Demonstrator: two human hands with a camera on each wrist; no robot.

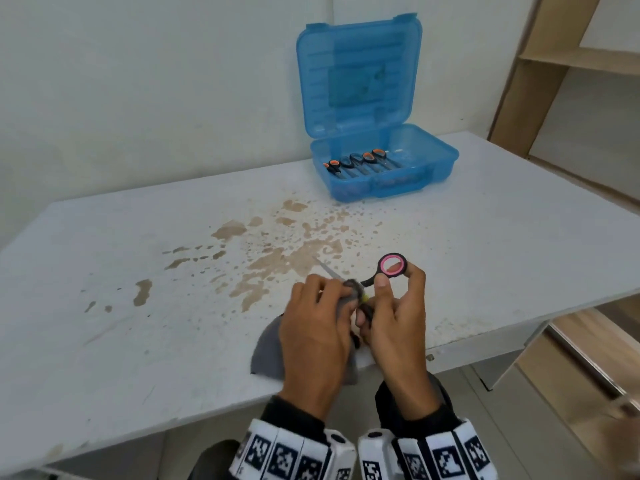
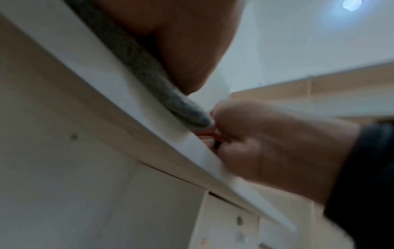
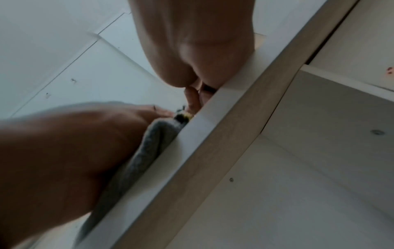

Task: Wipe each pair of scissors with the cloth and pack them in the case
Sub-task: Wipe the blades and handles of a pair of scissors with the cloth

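Near the front edge of the worn white bench (image 1: 138, 341), the two hands work close together on one pair of black scissors with pink-lined finger rings (image 1: 389, 266). The right hand (image 1: 394, 327) pinches the handle end, with the thumb and a finger curled around the shank just below the raised pink ring. The left hand (image 1: 317, 327) curls around a soft grey cloth (image 1: 268, 351) and presses it around the middle of the scissors, near the pivot; the loose part of the cloth hangs from under the palm over the bench edge. The long axis of the scissors runs from the ring at the right and far side toward the left, and the bare metal blade tip (image 1: 323, 268) comes out beyond the left fingers, pointing away and to the left. I judge that the wiping stroke must go along this axis, toward the tip. The open translucent blue plastic case (image 1: 436, 157) stands well apart at the far side of the bench, ahead and a little to the right, so the right hand is nearer to it. Several black scissors with orange handles (image 1: 360, 161) lie side by side in its left part.
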